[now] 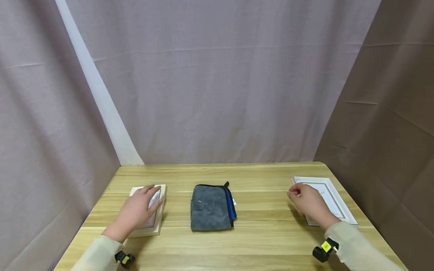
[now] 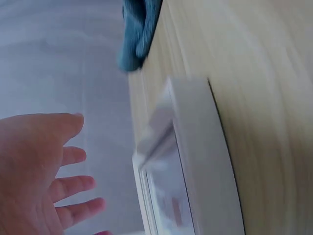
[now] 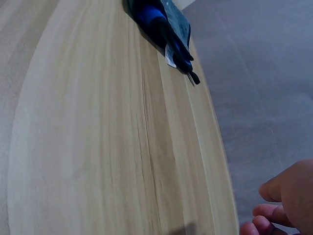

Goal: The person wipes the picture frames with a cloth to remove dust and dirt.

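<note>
- Left frame (image 1: pixel 152 220) face up at the left of the table (image 1: pixel 264 244), partly hidden under the left hand (image 1: pixel 135 210); right frame (image 1: pixel 327 195) face up near the right edge; cloth (image 1: pixel 210 207) folded between, apart from both.
- Left hand over its frame, with fingers spread and gripping nothing; apparently a gap underneath, judging by the left wrist view.
- Right hand at the left side of its frame, with fingers loosely bent and thumb apart from them; nothing seen in between; impossible to tell whether touching the rim or just above it.
- Likely harm at left: smudging the front, from setting palm or fingertips flat on it; twisting the frame askew, from pressing on one side only.
- Likely harm at right: shoving the frame over the edge, from a sideways nudge with so narrow a strip of table beyond; losing hold, from pinching just the rim.
- Also possible: snagging the right frame's near side with the sleeve (image 1: pixel 359 244) or wrist camera (image 1: pixel 322 254), from reaching low across it.
- Around the cloth: catching its corner loop (image 1: pixel 226 184) and unfolding it, from a careless inward sweep.
</note>
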`<state>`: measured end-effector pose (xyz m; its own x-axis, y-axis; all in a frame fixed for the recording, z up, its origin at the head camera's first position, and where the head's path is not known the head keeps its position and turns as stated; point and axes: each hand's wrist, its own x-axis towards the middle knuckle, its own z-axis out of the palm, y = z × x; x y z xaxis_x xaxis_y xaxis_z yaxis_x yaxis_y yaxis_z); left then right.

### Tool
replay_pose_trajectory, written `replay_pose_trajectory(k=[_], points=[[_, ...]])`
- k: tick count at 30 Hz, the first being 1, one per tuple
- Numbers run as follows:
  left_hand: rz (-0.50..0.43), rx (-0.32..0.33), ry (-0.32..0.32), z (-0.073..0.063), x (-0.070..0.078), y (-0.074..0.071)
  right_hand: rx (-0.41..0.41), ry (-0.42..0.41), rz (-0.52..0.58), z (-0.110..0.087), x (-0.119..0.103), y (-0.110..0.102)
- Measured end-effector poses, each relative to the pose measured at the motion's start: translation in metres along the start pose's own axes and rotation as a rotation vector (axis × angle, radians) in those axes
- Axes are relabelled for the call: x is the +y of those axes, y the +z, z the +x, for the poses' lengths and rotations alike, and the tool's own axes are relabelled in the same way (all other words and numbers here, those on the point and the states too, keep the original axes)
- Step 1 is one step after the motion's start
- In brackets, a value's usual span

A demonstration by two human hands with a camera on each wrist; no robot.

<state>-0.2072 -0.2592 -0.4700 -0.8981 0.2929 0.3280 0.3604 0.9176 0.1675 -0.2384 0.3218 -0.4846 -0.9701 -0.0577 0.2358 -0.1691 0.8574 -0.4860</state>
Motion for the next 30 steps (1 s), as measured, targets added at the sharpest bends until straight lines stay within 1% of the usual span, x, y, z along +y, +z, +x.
replay_pose_trajectory(k=[3,5,10,14,18,20,25,30], points=[[-0.008,0.011,-0.032,-0.005,-0.017,-0.004,-0.02,0.012,0.016,-0.001,-0.003,0.003],[-0.018,0.004,-0.061,-0.009,-0.028,-0.006,-0.047,0.028,0.058,-0.004,-0.006,0.005],[-0.023,-0.03,-0.154,-0.022,-0.051,-0.013,-0.148,0.092,0.208,-0.005,-0.021,0.015],[-0.02,-0.059,-0.205,-0.034,-0.067,-0.017,-0.211,0.116,0.251,0.001,-0.036,0.027],[-0.027,-0.092,-0.237,-0.045,-0.075,-0.021,-0.247,0.128,0.276,0.009,-0.055,0.04],[-0.029,-0.102,-0.248,-0.049,-0.078,-0.022,-0.273,0.151,0.303,0.012,-0.065,0.048],[-0.031,-0.131,-0.265,-0.054,-0.081,-0.024,-0.357,0.199,0.357,0.018,-0.09,0.066],[-0.055,-0.187,-0.318,-0.059,-0.083,-0.026,-0.417,0.208,0.406,0.026,-0.111,0.085]])
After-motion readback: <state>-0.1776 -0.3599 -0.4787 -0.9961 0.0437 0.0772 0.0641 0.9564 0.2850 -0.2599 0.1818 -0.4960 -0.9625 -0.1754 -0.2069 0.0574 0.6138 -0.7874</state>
